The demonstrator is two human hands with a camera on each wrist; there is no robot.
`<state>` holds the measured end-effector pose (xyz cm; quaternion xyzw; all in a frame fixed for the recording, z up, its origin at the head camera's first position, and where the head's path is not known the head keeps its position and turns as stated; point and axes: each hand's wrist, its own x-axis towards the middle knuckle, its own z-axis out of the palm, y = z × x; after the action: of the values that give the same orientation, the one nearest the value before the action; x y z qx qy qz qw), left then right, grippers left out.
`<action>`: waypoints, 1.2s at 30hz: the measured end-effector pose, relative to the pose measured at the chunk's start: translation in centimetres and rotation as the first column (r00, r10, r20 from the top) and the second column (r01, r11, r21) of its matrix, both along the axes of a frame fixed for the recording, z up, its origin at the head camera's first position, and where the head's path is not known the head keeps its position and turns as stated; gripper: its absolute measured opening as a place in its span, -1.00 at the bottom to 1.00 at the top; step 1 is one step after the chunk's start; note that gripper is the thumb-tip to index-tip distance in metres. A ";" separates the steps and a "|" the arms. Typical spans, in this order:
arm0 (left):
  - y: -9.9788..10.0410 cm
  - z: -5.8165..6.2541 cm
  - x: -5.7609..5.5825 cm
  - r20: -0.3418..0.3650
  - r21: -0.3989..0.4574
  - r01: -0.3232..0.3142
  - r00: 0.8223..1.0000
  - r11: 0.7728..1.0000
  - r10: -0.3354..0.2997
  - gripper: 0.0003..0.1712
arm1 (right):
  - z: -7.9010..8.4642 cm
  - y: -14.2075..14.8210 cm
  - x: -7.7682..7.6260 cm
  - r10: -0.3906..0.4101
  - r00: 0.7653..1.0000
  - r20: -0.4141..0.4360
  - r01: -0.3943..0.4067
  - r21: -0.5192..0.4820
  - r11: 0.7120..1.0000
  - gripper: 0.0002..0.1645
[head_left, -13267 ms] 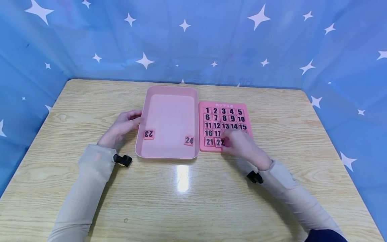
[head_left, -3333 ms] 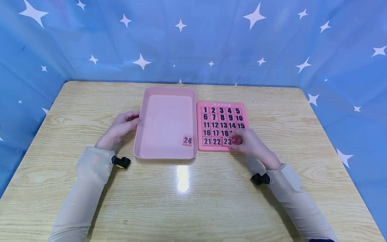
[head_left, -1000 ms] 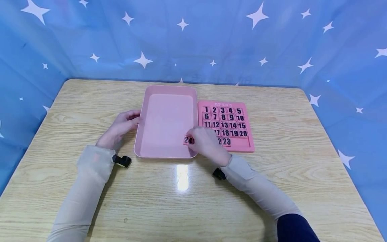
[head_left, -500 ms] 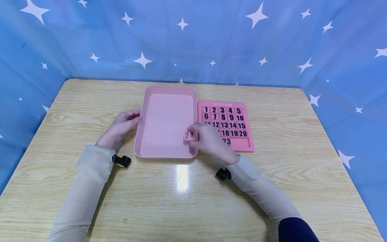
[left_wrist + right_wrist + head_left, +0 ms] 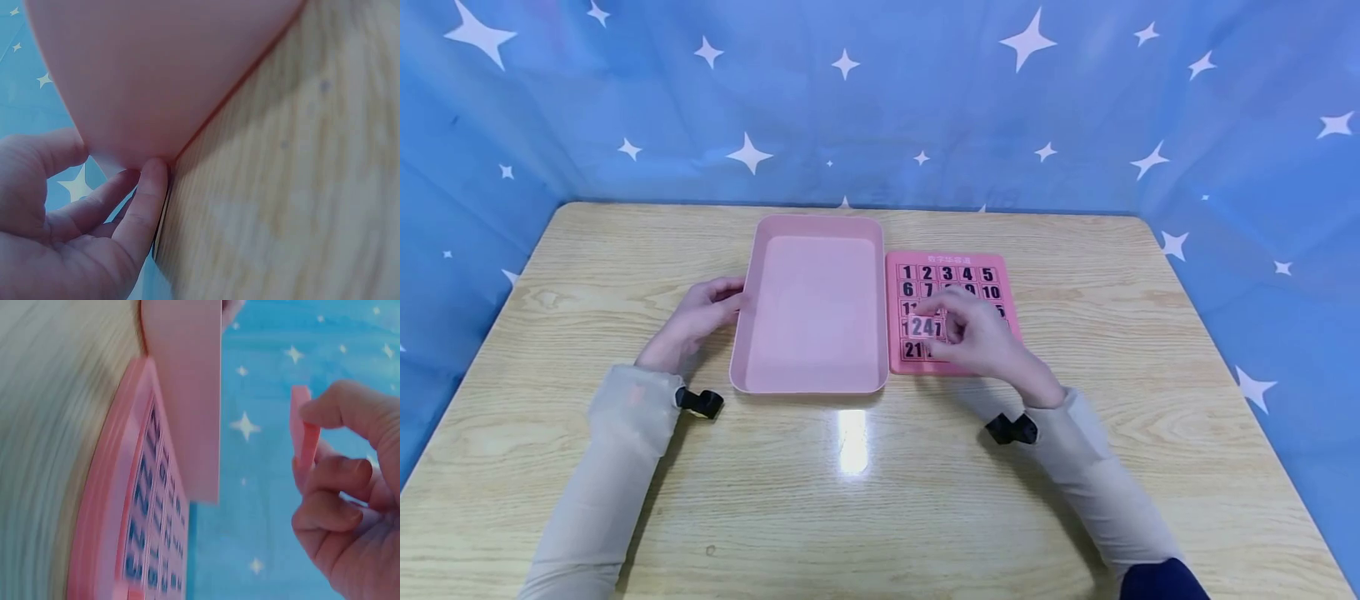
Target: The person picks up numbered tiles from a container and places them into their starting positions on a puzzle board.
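Observation:
In the head view, my right hand point(image 5: 988, 337) pinches a pink number tile point(image 5: 922, 327) marked 24 between thumb and fingers. It is held over the left part of the pink number puzzle board point(image 5: 895, 315), overlapping the fourth row. From the right wrist, the tile point(image 5: 305, 428) shows edge-on, raised clear of the board point(image 5: 100, 519). The hand covers much of the lower rows. My left hand point(image 5: 696, 312) rests against the left side of a pink tray point(image 5: 808, 308); close up, its fingertips touch the outer wall point(image 5: 162, 75).
The tray stands directly left of the board, with no tile inside. Both are on a wooden table point(image 5: 842, 533) in front of a blue star-patterned curtain point(image 5: 880, 108). A black wrist camera point(image 5: 700, 402) sits on the left sleeve, another point(image 5: 1011, 429) on the right.
Tile 23 went from the tray onto the board's bottom row. My right hand then picked tile 24 out of the tray and carried it right, over the board. The left hand stayed in place.

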<state>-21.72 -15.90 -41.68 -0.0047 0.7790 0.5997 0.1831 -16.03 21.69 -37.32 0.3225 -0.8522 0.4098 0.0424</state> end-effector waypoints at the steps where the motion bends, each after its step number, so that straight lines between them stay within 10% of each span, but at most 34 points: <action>1: 0.0 0.0 0.0 0.004 -0.002 -0.002 1.000 1.000 0.002 -0.42 | -0.1 0.6 0.1 0.008 1.000 0.003 -0.008 -0.005 1.000 -0.54; 16: -0.2 -0.1 0.4 -0.008 0.006 -0.008 1.000 1.000 0.008 -0.42 | 1.4 5.0 2.5 -0.056 0.994 0.093 0.054 0.030 0.998 -0.55; 36: 0.0 0.0 0.1 -0.010 0.011 0.003 1.000 1.000 -0.003 -0.42 | -3.7 8.8 0.8 -0.072 0.990 0.117 0.054 0.153 0.987 -0.55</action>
<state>-21.63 -15.93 -41.65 0.0003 0.7766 0.6037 0.1801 -15.23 30.52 -40.99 0.2718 -0.8913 0.3623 -0.0213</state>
